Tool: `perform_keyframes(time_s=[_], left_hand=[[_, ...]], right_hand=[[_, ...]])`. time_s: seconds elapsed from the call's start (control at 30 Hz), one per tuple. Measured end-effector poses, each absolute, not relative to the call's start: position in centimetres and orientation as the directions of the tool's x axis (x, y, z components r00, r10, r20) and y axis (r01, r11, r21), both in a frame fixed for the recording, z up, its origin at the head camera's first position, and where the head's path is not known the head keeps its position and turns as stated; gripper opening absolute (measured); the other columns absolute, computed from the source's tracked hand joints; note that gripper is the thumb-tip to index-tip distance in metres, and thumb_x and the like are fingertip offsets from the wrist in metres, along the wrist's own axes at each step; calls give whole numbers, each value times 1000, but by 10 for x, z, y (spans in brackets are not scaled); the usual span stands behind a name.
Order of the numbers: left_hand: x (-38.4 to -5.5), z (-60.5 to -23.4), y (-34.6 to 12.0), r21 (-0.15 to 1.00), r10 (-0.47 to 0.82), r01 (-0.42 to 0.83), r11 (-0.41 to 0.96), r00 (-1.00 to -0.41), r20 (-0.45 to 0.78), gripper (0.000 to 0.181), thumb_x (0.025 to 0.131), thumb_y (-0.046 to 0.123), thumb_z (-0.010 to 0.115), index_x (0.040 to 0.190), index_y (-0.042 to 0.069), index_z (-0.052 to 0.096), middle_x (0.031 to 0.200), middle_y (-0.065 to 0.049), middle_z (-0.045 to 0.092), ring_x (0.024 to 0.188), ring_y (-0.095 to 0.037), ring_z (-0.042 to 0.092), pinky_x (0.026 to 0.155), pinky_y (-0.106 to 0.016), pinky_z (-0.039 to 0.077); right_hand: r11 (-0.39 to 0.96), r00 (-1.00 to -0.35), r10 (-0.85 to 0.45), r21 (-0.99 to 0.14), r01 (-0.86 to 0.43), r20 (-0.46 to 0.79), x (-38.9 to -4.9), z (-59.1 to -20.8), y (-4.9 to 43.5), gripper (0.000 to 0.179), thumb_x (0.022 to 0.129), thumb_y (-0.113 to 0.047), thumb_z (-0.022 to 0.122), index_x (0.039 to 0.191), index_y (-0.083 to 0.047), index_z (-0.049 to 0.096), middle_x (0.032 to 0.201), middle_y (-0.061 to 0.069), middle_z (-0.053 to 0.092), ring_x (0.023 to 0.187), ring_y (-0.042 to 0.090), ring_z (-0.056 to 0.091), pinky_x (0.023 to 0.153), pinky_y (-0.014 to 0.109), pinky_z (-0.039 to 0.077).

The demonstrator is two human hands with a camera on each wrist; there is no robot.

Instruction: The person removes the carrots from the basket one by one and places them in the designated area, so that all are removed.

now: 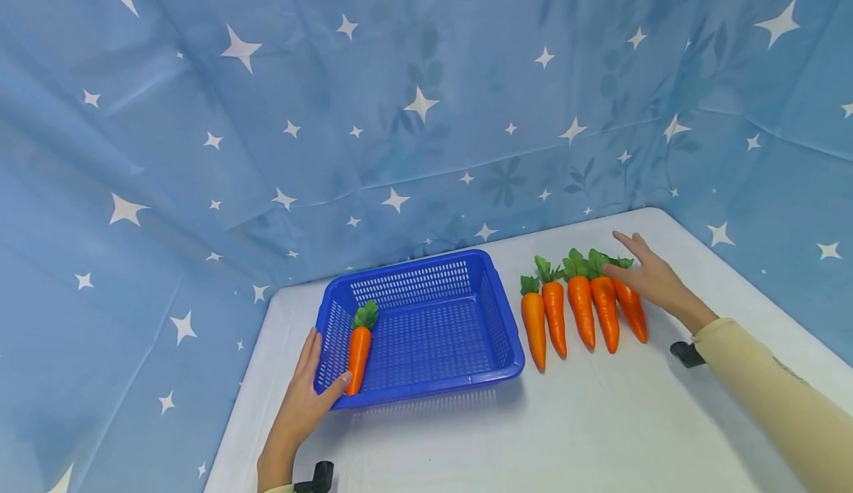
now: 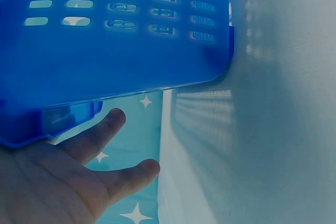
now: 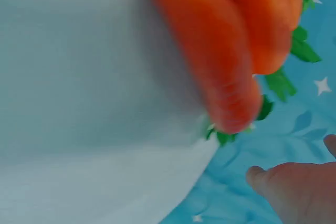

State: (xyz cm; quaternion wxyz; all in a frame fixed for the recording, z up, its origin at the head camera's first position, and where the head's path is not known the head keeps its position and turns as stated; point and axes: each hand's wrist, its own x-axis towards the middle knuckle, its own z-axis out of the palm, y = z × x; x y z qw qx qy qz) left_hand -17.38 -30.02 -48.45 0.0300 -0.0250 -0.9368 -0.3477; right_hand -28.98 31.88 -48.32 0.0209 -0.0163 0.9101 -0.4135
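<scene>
A blue plastic basket with slotted walls stands on the left part of the table. My left hand holds its near left corner, the thumb over the rim and the fingers along the outside; in the left wrist view, two fingers stick out straight. One orange carrot with green leaves lies inside against the left wall. To the basket's right, several carrots lie in a row, leaves away from me. My right hand hovers with spread fingers at the leafy end of the rightmost carrot, partly covering it.
The table has a white cover and rounded far corners. A blue curtain with white stars hangs behind it and along both sides. Each wrist bears a small black device.
</scene>
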Motion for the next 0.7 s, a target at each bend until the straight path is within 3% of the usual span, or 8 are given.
perform_keyframes(time_s=[0.23, 0.43, 0.7], left_hand=[[-173, -484, -301, 658, 27, 62, 750, -998, 63, 102, 99, 48, 67, 172, 4, 11, 179, -16, 2, 160, -49, 14, 115, -73, 24], [-173, -485, -302, 656, 23, 58, 752, -998, 63, 102, 99, 48, 67, 172, 4, 11, 179, -15, 2, 160, -49, 13, 115, -73, 23], [-173, -484, -301, 660, 29, 63, 749, -998, 63, 102, 98, 47, 68, 171, 3, 12, 179, -16, 2, 160, -49, 13, 116, -73, 23]], right_hand=[[636, -997, -66, -768, -70, 37, -305, -462, 289, 83, 111, -44, 53, 172, -8, 10, 174, 31, -9, 153, 66, 7, 111, 85, 18], [499, -990, -109, -856, -134, 91, -312, -447, 253, 79, 112, -42, 51, 172, -7, 14, 176, 28, 5, 156, 59, 12, 120, 74, 20], [312, -973, -197, -932, -182, 123, -318, -429, 213, 73, 114, -36, 50, 172, -8, 18, 177, 20, 12, 162, 43, 12, 125, 65, 20]])
